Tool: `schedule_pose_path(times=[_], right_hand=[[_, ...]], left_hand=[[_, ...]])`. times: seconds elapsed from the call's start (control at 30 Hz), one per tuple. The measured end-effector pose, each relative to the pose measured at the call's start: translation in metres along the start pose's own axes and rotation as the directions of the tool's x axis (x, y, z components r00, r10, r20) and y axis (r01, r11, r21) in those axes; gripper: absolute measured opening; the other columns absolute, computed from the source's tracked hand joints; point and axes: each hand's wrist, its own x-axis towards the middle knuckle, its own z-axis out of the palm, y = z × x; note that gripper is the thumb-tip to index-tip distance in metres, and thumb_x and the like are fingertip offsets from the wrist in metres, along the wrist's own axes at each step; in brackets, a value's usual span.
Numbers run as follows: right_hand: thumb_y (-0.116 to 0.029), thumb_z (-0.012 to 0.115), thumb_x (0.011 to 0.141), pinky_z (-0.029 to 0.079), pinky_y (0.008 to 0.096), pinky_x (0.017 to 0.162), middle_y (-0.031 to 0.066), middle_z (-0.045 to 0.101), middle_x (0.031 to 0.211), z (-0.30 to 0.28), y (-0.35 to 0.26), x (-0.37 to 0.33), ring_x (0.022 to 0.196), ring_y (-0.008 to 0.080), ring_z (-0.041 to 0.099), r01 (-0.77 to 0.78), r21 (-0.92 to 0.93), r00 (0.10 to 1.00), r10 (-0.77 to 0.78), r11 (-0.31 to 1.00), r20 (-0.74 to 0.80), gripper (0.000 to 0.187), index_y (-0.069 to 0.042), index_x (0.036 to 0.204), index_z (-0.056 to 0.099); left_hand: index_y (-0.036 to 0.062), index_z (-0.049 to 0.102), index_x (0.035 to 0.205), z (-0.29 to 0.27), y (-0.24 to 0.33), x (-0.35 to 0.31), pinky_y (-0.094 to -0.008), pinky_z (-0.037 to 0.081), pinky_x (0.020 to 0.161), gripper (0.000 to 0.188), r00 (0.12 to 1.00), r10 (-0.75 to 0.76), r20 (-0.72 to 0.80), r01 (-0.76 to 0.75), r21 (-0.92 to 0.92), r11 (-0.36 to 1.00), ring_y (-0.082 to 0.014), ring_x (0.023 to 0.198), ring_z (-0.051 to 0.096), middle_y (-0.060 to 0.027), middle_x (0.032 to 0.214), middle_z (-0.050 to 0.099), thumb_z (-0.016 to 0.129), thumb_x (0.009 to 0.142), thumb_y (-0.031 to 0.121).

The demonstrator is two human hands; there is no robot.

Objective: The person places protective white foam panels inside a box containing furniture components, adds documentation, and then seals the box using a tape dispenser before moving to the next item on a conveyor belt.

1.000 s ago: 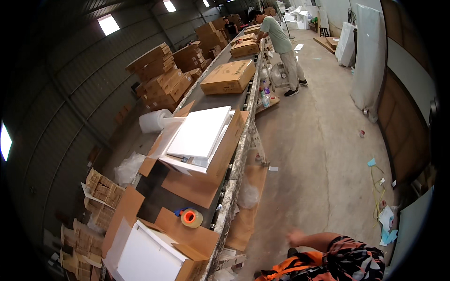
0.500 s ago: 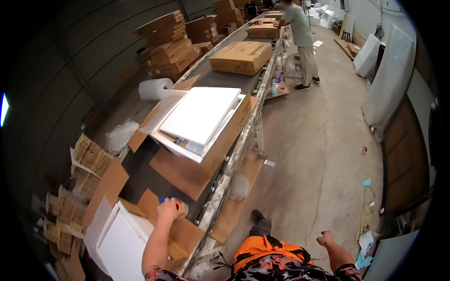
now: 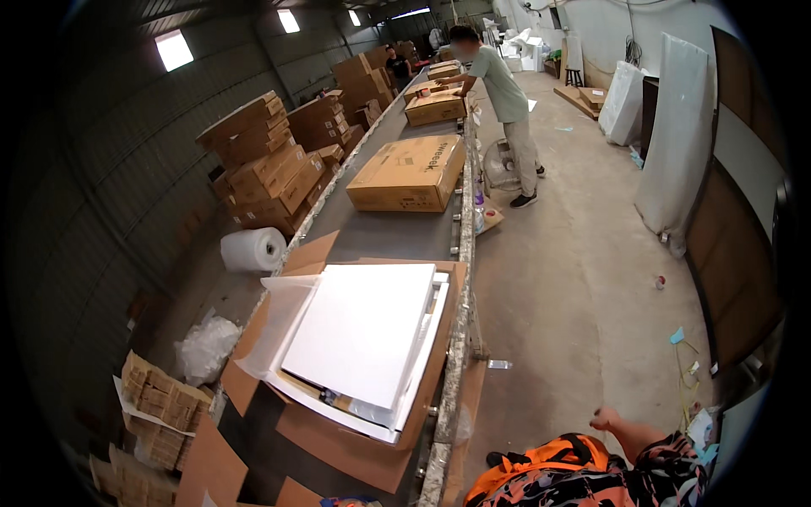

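Note:
My right hand (image 3: 604, 418) hangs low over the floor to the right of my orange waist garment (image 3: 541, 463), its fingers curled in with nothing visible in them. My left hand is out of the picture. At the lower edge, the top of a blue and red tape dispenser (image 3: 348, 502) just shows; whether anything grips it is cut off. Ahead on the conveyor (image 3: 279, 439) lies an open carton (image 3: 363, 452) with its flaps spread. In it sit white panels (image 3: 363, 329) with white foam (image 3: 338, 410) around them and thin wrapping sheet at the left.
A closed carton (image 3: 405, 173) lies farther up the belt. Beyond it a person (image 3: 503, 93) leans over another carton (image 3: 435, 108). Carton stacks (image 3: 270, 173) and a bubble-wrap roll (image 3: 253, 249) stand to the left. Wrapped panels (image 3: 676, 144) lean along the right wall.
My view has swung up and along the conveyor. My left hand, which was on the tape dispenser, has left the picture, and the near carton with white panels has mostly dropped out of view.

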Motion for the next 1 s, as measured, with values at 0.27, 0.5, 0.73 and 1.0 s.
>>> schedule_pose_path(times=[0.27,0.5,0.73,1.0], right_hand=[[-0.025,0.069,0.080,0.052,0.0373,0.084,0.0180,0.067,0.106,-0.160,-0.332,-0.033,0.095,0.0283,0.065,0.820,0.313,0.569,-0.626,0.478,-0.534,0.043,-0.005,0.118,0.064],[-0.034,0.075,0.083,0.040,0.0405,0.106,0.0191,0.029,0.151,-0.195,-0.507,-0.115,0.132,0.0301,0.040,0.536,0.824,0.054,-0.982,0.182,0.181,0.097,0.000,0.150,0.013],[0.002,0.066,0.074,0.052,0.0393,0.089,0.0159,0.059,0.120,-0.312,-0.519,-0.024,0.103,0.0274,0.062,0.224,0.974,0.377,-0.917,-0.043,-0.128,0.064,0.001,0.133,0.043],[-0.037,0.071,0.083,0.051,0.0356,0.082,0.0182,0.065,0.111,-0.349,-0.662,0.348,0.092,0.0260,0.063,0.503,0.804,0.788,-0.550,0.318,-0.275,0.061,0.009,0.121,0.057]], left_hand=[[0.0025,0.046,0.119,-0.081,0.154,0.082,-0.0452,0.039,0.102,0.062,0.968,0.173,-0.184,-0.070,0.461,0.885,-0.0387,0.121,0.045,-0.0199,0.126,0.050,0.078,0.067,0.014],[0.0108,0.065,0.090,-0.030,0.307,0.174,-0.0432,0.047,0.070,0.032,0.815,0.467,-0.344,-0.330,0.387,0.861,-0.0262,0.083,0.063,-0.0036,0.092,0.065,0.067,0.059,0.016],[0.0082,0.051,0.108,0.065,0.494,0.266,-0.0353,0.049,0.087,0.025,0.647,0.714,-0.268,-0.738,0.013,0.674,-0.0222,0.104,0.060,-0.0121,0.121,0.059,0.059,0.084,0.010],[0.0299,0.034,0.148,0.070,0.420,0.271,-0.0665,0.009,0.111,0.066,0.936,-0.328,0.128,0.230,0.483,0.845,-0.0491,0.143,0.008,-0.0088,0.160,0.013,0.047,0.090,0.060]])
